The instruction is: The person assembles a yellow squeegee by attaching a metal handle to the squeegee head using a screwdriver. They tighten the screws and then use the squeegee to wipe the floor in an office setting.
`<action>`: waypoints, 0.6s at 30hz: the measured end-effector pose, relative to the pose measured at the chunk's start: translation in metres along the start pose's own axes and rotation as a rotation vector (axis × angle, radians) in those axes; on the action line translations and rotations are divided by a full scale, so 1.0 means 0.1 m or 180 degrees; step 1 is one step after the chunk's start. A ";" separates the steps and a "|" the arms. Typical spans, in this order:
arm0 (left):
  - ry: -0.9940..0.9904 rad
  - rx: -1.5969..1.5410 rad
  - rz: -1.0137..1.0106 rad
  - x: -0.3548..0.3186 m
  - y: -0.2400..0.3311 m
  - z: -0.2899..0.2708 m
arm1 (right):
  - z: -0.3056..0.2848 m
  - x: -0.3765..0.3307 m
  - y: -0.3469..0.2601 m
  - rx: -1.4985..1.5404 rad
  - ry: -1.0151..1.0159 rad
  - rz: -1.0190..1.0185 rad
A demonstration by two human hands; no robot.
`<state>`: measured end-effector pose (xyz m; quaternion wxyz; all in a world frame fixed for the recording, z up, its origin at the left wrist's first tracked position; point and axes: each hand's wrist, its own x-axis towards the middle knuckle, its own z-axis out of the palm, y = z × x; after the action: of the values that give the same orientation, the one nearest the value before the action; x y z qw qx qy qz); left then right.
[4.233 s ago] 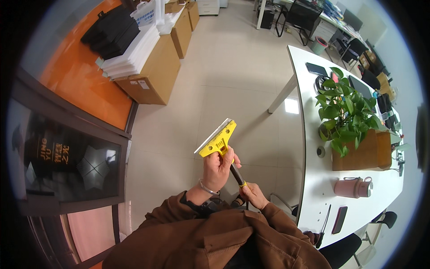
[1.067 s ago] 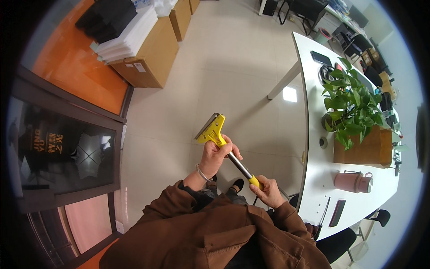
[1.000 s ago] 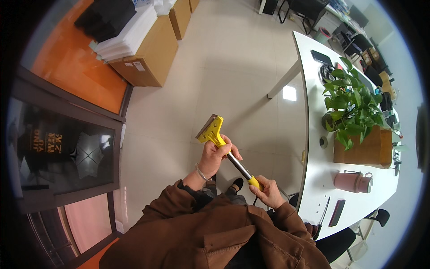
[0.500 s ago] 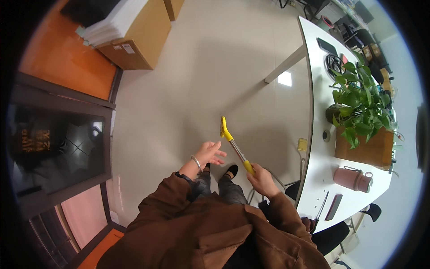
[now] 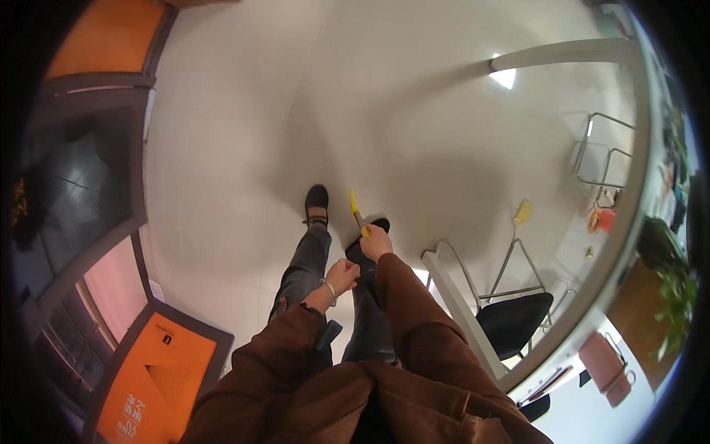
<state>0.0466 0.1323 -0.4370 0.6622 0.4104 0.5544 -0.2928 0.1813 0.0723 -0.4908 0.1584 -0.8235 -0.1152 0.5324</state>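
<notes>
My right hand [image 5: 377, 243] is wrapped round the yellow grip of a short tool with a metal shaft and a slim yellow head [image 5: 353, 202]. The head points away from me, just above the floor between my two shoes. Its working face does not show, so I cannot tell its exact kind. Close on the left, my left hand [image 5: 342, 276] is curled shut over my thighs, apart from the tool, with nothing seen in it. A bracelet circles that wrist.
A white table [image 5: 637, 177] with a pink tumbler [image 5: 608, 364] and a plant [image 5: 677, 314] runs along my right. Below it stands a black-seated folding chair [image 5: 514, 322]. Framed dark and orange panels [image 5: 159, 370] line the left. Pale floor [image 5: 414, 111] stretches ahead.
My view has tipped down and one foot has stepped ahead. The tool in my right hand has swung left and now points away from me. My left hand has gone from spread to curled.
</notes>
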 end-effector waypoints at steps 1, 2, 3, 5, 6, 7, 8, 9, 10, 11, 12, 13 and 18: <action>-0.0023 -0.0040 0.0044 0.14 -0.13 0.01 | 0.13 0.12 0.04 0.0084 -0.0057 0.0087; 0.0025 -0.0091 0.0062 0.28 -0.24 0.02 | 0.25 0.25 0.08 -0.0003 -0.0123 0.0172; 0.0093 -0.0144 0.0058 0.42 -0.34 0.05 | 0.36 0.35 0.11 -0.0078 -0.0176 0.0221; 0.0311 -0.0160 0.0029 0.66 -0.52 0.10 | 0.53 0.49 0.19 -0.0137 -0.0346 0.0408; 0.0468 -0.0179 0.0114 0.77 -0.58 0.13 | 0.59 0.54 0.23 -0.0085 -0.0335 0.0401; 0.0649 -0.0232 0.0135 0.86 -0.62 0.15 | 0.65 0.58 0.24 -0.0017 -0.0296 0.0432; 0.0827 -0.0284 0.0027 0.93 -0.65 0.15 | 0.70 0.60 0.25 0.0049 -0.0243 0.0523; 0.0901 -0.0346 -0.0082 0.98 -0.67 0.14 | 0.74 0.62 0.25 0.0043 -0.0263 0.0501; 0.1028 -0.0404 0.0054 1.01 -0.67 0.12 | 0.77 0.63 0.26 0.0036 -0.0278 0.0530; 0.1147 -0.0462 0.0057 0.99 -0.66 0.09 | 0.80 0.62 0.25 0.0034 -0.0213 0.0541; 0.1290 -0.0470 0.0031 0.95 -0.65 0.05 | 0.85 0.61 0.22 0.0085 -0.0253 0.0584; 0.1397 -0.0523 0.0067 0.94 -0.61 0.02 | 0.88 0.58 0.21 0.0136 -0.0219 0.0612; 0.1497 -0.0291 0.0204 0.81 -0.38 -0.14 | 1.02 0.57 0.13 -0.0041 -0.0278 0.0686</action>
<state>0.0250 0.1309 -0.5253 0.5417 0.4542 0.6927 -0.1427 0.1116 0.0949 -0.5827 0.0898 -0.8081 -0.0362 0.5810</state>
